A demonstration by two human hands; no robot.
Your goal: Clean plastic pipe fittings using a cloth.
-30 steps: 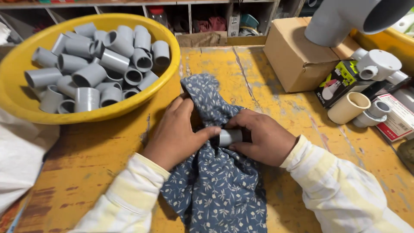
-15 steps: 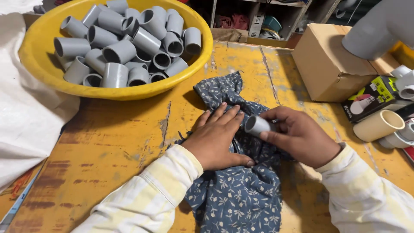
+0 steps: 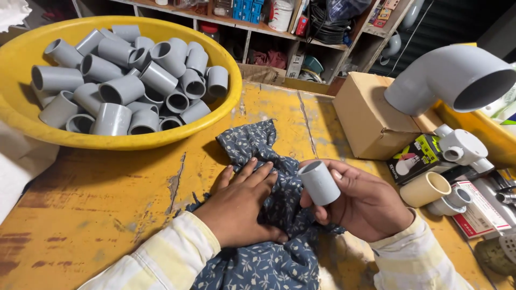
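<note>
While the left hand (image 3: 242, 207) lies flat and open, palm down, on the cloth (image 3: 269, 236), the right hand (image 3: 365, 207) grips a coupling (image 3: 319, 183), a short smooth grey plastic tube with an open round end, held upright just above the cloth. The cloth is soft, crumpled, dark blue with a small pale leaf print, and lies on the worktop (image 3: 107, 204), whose yellow paint is scratched and worn to brown patches. Behind the left hand sits a wide yellow plastic basin (image 3: 134, 140) heaped with matching grey couplings. To the right stand a plain cardboard box (image 3: 365, 118), a large grey pipe elbow (image 3: 451, 75) and a cream-coloured tube (image 3: 424, 189) lying on its side.
</note>
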